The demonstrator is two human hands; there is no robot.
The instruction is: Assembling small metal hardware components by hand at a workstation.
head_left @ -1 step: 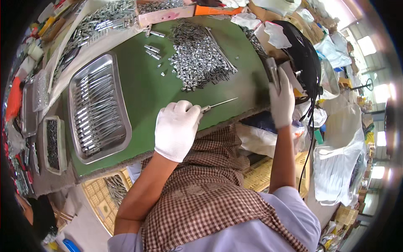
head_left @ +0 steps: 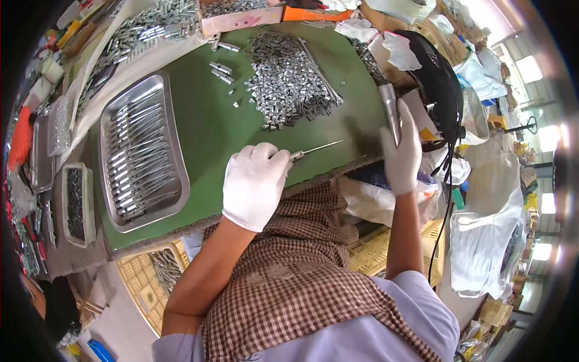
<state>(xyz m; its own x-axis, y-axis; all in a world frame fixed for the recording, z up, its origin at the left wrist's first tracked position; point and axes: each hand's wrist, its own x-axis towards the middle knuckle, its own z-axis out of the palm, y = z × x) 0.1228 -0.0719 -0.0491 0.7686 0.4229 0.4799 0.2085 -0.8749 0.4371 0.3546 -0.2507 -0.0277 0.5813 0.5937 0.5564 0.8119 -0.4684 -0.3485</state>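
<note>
Gloved in white, my left hand (head_left: 256, 184) is closed around the thick end of a thin metal rod (head_left: 319, 146). The rod's pointed end sticks out to the right, just over the green table top (head_left: 205, 133). My right hand (head_left: 403, 151), also in a white glove, grips a smooth silver metal cylinder (head_left: 389, 105) near the right edge of the table. Beyond my left hand lies a heap of small shiny metal fittings (head_left: 277, 84), with dark pins among them. Left of that hand, a steel tray (head_left: 181, 175) holds a row of similar thin rods with thick ends.
A narrow box of dark pins (head_left: 88, 205) stands left of the tray. Several loose metal cylinders (head_left: 222, 71) lie behind. At the right are a black machine-like shape (head_left: 437, 72) and hanging cables (head_left: 447, 181). Yellow crates (head_left: 140, 283) sit below the table.
My right hand has shifted slightly toward me, and the metal cylinder in it shows more clearly. The left hand stays nearly in place with the rod.
</note>
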